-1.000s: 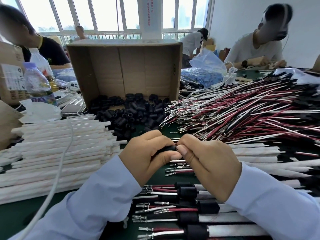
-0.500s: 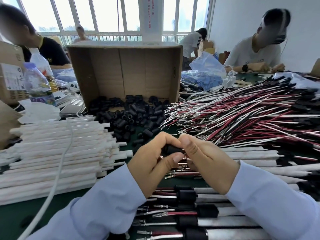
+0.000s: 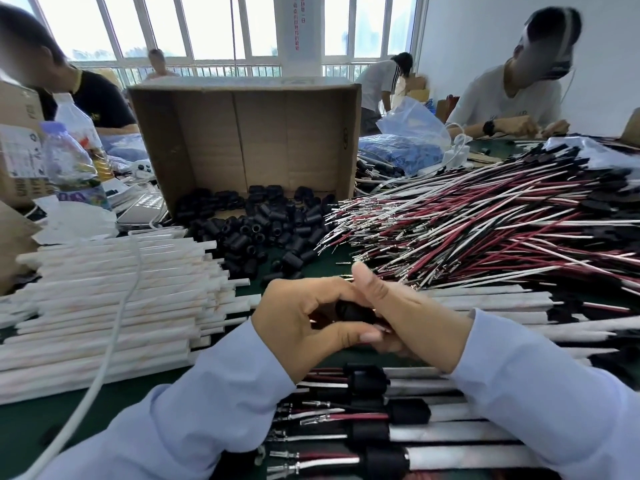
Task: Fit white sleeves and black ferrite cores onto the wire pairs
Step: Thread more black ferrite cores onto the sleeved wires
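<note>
My left hand [image 3: 298, 320] and my right hand [image 3: 408, 317] meet at the middle of the green table, both closed around one black ferrite core [image 3: 353, 311] with wire ends poking out to the left. The wire pair itself is mostly hidden by my fingers. A heap of loose black ferrite cores [image 3: 263, 230] lies just beyond my hands. White sleeves [image 3: 104, 299] are stacked to the left. A big pile of red, white and black wire pairs [image 3: 485, 230] fans out to the right. Finished assemblies [image 3: 381, 431] lie under my forearms.
An open cardboard box [image 3: 242, 140] lies on its side behind the cores. A white cable [image 3: 114, 327] crosses the sleeve stack. Plastic bottles [image 3: 69, 161] stand at the left. A blue plastic bag [image 3: 405, 147] sits at the back right. Other people work around the table.
Both hands have shifted slightly nearer and lower with the core between them. My right thumb has lifted upward and my left fingers have curled around the core.
</note>
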Tool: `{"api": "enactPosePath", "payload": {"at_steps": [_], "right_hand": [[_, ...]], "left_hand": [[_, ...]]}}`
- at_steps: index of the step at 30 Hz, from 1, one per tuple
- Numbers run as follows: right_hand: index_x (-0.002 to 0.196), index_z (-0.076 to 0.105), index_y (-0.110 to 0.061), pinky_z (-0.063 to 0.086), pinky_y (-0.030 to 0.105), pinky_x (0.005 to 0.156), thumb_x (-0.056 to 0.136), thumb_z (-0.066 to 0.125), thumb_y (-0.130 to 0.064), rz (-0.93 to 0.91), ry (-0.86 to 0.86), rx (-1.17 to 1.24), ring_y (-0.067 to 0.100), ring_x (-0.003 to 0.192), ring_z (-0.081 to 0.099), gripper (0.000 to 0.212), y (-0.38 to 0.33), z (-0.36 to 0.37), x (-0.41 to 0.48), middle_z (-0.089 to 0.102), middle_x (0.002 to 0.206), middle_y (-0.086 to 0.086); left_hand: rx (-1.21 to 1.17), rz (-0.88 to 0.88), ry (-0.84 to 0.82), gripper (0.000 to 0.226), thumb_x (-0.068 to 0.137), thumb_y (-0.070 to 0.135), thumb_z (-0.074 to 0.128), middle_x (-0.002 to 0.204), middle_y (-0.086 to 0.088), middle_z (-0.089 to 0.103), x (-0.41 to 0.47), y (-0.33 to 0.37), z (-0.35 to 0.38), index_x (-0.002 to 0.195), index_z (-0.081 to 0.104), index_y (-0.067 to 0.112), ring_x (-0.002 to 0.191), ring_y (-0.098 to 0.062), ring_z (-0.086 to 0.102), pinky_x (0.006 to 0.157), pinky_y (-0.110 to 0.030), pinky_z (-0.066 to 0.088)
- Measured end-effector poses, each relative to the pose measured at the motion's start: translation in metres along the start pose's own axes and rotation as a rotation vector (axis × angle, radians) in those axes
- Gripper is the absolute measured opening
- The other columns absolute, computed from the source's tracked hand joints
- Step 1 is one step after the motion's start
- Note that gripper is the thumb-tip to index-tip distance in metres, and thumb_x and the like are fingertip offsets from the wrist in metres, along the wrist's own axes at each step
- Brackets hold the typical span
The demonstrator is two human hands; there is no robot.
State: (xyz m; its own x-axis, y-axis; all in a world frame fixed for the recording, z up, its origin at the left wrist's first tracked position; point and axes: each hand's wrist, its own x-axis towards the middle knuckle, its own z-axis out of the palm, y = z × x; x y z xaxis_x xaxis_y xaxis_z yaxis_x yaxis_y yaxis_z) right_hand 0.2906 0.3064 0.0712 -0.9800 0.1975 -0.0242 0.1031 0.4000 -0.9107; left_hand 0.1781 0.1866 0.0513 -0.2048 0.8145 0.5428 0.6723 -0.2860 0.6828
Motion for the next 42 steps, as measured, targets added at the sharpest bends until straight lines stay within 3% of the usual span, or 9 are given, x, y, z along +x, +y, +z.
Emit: {"api": "enactPosePath", "payload": {"at_steps": [2,6,10,13,16,24,33,37,42], "right_hand": [[0.075,0.059,-0.029,0.028,0.01,0.039,0.078,0.022,-0.072,0.028,0.031,0.043,0.002,0.035,0.033,0.057,0.0,-0.002,0.001,0.041,0.04,-0.014],[0.109,0.055,-0.021,0.042,0.022,0.051,0.076,0.018,-0.081,-0.018,0.023,-0.14,0.011,0.053,0.05,0.078,0.008,0.003,0.006,0.061,0.062,-0.003],[0.106,0.056,-0.021,0.051,0.031,0.061,0.082,0.027,-0.072,-0.076,0.043,-0.287,0.014,0.064,0.055,0.063,0.004,-0.021,0.002,0.061,0.076,0.001],[0.086,0.065,-0.017,0.05,0.034,0.069,0.094,0.047,-0.036,-0.068,0.036,-0.399,0.019,0.063,0.055,0.028,0.005,-0.045,-0.004,0.059,0.065,0.001],[0.076,0.066,-0.015,0.047,0.021,0.06,0.095,0.052,-0.016,-0.106,0.073,-0.344,0.01,0.054,0.052,0.024,0.008,-0.047,-0.004,0.055,0.055,-0.001],[0.074,0.061,-0.026,0.044,0.022,0.062,0.096,0.05,-0.024,-0.263,0.175,-0.713,0.008,0.061,0.054,0.024,0.013,-0.028,-0.005,0.056,0.056,-0.011],[0.069,0.062,-0.02,0.041,0.015,0.052,0.096,0.051,-0.013,-0.111,0.046,-0.284,0.006,0.049,0.049,0.03,0.013,-0.021,0.0,0.053,0.049,-0.005],[0.069,0.06,-0.011,0.036,0.016,0.047,0.097,0.045,-0.008,-0.017,0.0,-0.089,0.007,0.045,0.043,0.032,0.008,-0.03,-0.002,0.048,0.047,-0.006],[0.067,0.05,-0.03,0.042,0.028,0.061,0.098,0.043,-0.026,-0.098,0.144,-0.647,0.007,0.054,0.043,0.033,0.006,-0.018,-0.003,0.047,0.055,-0.009]], "left_hand": [[-0.048,-0.034,0.051,0.024,0.074,0.019,0.078,0.083,0.002,0.074,0.001,-0.002,0.001,0.095,0.073,0.01,0.074,-0.014,0.071,0.069,-0.03,0.057],[-0.205,-0.163,-0.051,0.009,0.08,0.021,0.07,0.069,-0.004,0.072,0.001,-0.002,0.007,0.086,0.07,0.015,0.052,-0.016,0.064,0.053,-0.022,0.05],[-0.423,-0.399,0.124,0.023,0.07,0.026,0.066,0.054,0.0,0.065,0.007,-0.009,0.003,0.085,0.067,0.009,0.048,-0.007,0.062,0.046,-0.013,0.045],[-0.629,-0.532,0.234,0.024,0.065,0.024,0.066,0.059,0.002,0.066,0.008,-0.015,-0.008,0.086,0.069,0.014,0.057,-0.007,0.066,0.048,-0.012,0.049],[-0.71,-0.527,0.272,0.019,0.058,0.027,0.07,0.06,0.002,0.066,0.008,-0.017,-0.01,0.074,0.075,0.019,0.057,-0.007,0.067,0.047,-0.012,0.05],[-0.69,-0.573,0.346,0.026,0.048,0.032,0.074,0.05,0.005,0.058,0.006,-0.023,-0.008,0.067,0.067,0.016,0.045,-0.006,0.06,0.041,-0.011,0.045],[-0.845,-0.568,0.263,0.012,0.059,0.028,0.07,0.055,0.005,0.06,0.006,-0.031,-0.009,0.065,0.075,0.018,0.051,-0.005,0.061,0.044,-0.011,0.046],[-0.893,-0.497,0.114,0.039,0.047,0.037,0.09,0.063,0.003,0.065,0.003,-0.035,-0.012,0.08,0.078,0.02,0.061,-0.006,0.066,0.052,-0.013,0.05],[-0.718,-0.49,0.228,0.011,0.066,0.023,0.066,0.057,0.005,0.059,0.003,-0.037,-0.009,0.073,0.07,0.016,0.053,-0.006,0.06,0.048,-0.014,0.047]]}}
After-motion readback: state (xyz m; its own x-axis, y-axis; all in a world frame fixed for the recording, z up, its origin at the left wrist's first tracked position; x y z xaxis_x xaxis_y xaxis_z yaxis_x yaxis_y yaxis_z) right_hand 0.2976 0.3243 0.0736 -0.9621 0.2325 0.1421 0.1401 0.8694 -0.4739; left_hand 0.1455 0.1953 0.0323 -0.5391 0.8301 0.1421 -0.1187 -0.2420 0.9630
